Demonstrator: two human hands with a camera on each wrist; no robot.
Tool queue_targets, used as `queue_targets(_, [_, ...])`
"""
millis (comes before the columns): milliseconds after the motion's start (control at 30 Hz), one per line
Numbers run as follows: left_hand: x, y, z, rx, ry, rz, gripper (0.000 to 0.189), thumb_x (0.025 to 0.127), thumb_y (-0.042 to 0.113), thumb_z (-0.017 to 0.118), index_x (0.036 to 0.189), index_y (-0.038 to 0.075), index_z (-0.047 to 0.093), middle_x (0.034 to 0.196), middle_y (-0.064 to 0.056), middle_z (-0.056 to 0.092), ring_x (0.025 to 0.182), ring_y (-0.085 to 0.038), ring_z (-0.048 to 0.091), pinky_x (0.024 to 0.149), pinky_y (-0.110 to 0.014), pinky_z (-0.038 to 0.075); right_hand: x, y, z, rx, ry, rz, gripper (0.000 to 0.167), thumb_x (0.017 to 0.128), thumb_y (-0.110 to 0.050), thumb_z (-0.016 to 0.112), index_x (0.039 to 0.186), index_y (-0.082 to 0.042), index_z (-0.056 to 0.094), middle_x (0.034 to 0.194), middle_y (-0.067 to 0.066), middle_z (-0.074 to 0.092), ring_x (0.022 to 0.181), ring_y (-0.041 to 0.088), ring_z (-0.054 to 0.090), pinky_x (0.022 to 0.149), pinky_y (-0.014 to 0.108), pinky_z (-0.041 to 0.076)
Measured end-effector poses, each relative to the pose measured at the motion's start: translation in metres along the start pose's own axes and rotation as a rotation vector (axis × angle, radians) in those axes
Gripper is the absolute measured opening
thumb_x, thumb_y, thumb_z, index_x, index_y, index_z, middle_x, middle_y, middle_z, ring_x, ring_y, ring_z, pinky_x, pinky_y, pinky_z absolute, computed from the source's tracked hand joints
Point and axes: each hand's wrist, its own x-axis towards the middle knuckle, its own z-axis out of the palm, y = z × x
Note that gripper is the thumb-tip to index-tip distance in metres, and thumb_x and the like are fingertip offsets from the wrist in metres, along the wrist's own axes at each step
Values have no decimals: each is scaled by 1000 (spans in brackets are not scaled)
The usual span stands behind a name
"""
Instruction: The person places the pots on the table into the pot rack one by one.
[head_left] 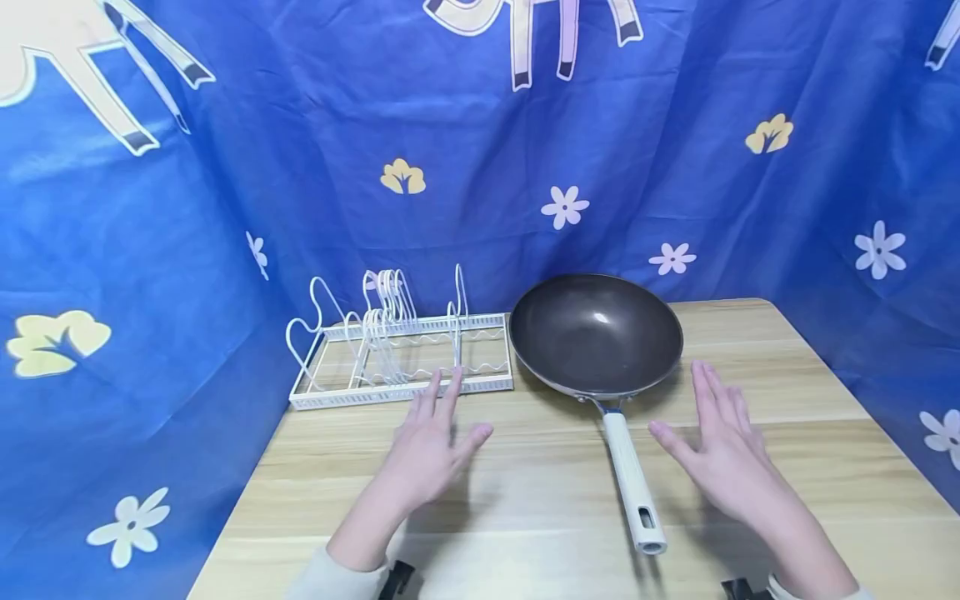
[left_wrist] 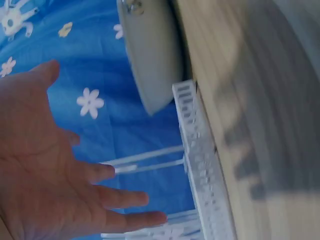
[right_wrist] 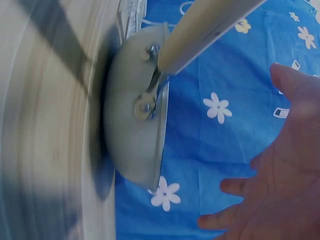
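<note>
A frying pan [head_left: 596, 333] with a dark inside and a pale outer wall stands on the table, its white handle [head_left: 632, 479] pointing toward me. Left of it is a white wire rack [head_left: 401, 392] with several upright loops. My left hand [head_left: 429, 450] hovers over the table in front of the rack, fingers spread and holding nothing. To the right of the pan handle, my right hand [head_left: 723, 450] is held above the table with fingers extended, apart from the pan. Both wrist views show the palms bare, the rack's edge [left_wrist: 202, 165] near the left and the pan's side [right_wrist: 135, 110] near the right.
The wood-grain table [head_left: 525, 517] has a rounded back right corner. Blue cloth [head_left: 480, 225] printed with flowers and animal legs hangs behind it and on both sides. The rack and pan stand close together near the table's back edge.
</note>
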Motion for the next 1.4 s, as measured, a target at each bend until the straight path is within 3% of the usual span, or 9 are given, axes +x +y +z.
queue_targets(200, [11, 27, 21, -110, -38, 72, 95, 103, 81, 40, 173, 37, -7, 183, -16, 5, 165, -48, 24, 132, -69, 30, -6, -4, 5, 133, -93, 11, 115, 105, -70, 55, 169, -19, -25, 180, 27, -12, 162, 63, 6, 122, 87, 18])
queue_targets(500, [25, 62, 48, -326, -204, 112, 95, 106, 73, 47, 174, 34, -7, 182, -16, 9, 165, -47, 27, 134, -64, 28, -14, -13, 21, 165, -189, 54, 126, 99, -74, 62, 171, -6, -15, 179, 34, 3, 158, 64, 20, 122, 83, 27])
queue_targets(633, [32, 75, 58, -512, -274, 89, 94, 107, 70, 50, 175, 30, 1, 179, -19, 27, 158, -46, 41, 133, -64, 31, -16, -14, 29, 233, -237, 51, 121, 102, -67, 63, 171, 1, -9, 179, 32, 10, 156, 61, 33, 120, 79, 38])
queue_targets(733, [37, 86, 68, -694, -330, 47, 92, 108, 64, 54, 175, 23, 7, 172, -24, 39, 146, -47, 57, 125, -64, 45, -18, -13, 33, 285, -262, 42, 113, 105, -59, 63, 170, 5, -4, 178, 31, 18, 154, 58, 40, 120, 74, 43])
queue_targets(833, [42, 98, 80, -942, -383, -52, 88, 108, 54, 61, 169, 9, 17, 162, -28, 50, 130, -47, 68, 105, -59, 61, -19, -11, 36, 336, -287, 28, 107, 107, -52, 65, 169, 8, 2, 175, 34, 24, 153, 55, 44, 121, 70, 45])
queue_targets(933, [49, 107, 93, -1159, -434, -150, 77, 107, 46, 66, 153, 0, 26, 150, -28, 59, 120, -43, 73, 92, -53, 67, -20, -9, 40, 399, -322, 10, 103, 108, -45, 65, 168, 11, 3, 172, 37, 27, 151, 55, 48, 119, 66, 49])
queue_targets(1167, [68, 118, 113, -1414, -649, -159, 49, 109, 41, 62, 137, 2, 52, 124, -16, 73, 107, -24, 75, 107, -50, 63, -24, -6, 45, 618, -406, -5, 88, 108, -34, 65, 167, 8, 13, 163, 42, 37, 138, 48, 62, 98, 32, 61])
queue_targets(1267, [75, 121, 121, -1482, -710, -135, 30, 109, 33, 63, 125, 8, 60, 129, -19, 76, 109, -21, 77, 112, -47, 59, -24, -5, 47, 720, -448, -25, 85, 109, -30, 64, 166, 7, 13, 155, 40, 48, 130, 37, 65, 92, 25, 58])
queue_targets(1400, [85, 125, 131, -1616, -758, -121, 36, 110, 23, 60, 138, 2, 53, 150, -24, 65, 121, -23, 76, 123, -48, 52, -21, -7, 48, 801, -488, -13, 92, 107, -27, 67, 166, 9, 5, 139, 30, 65, 118, 26, 67, 89, 26, 59])
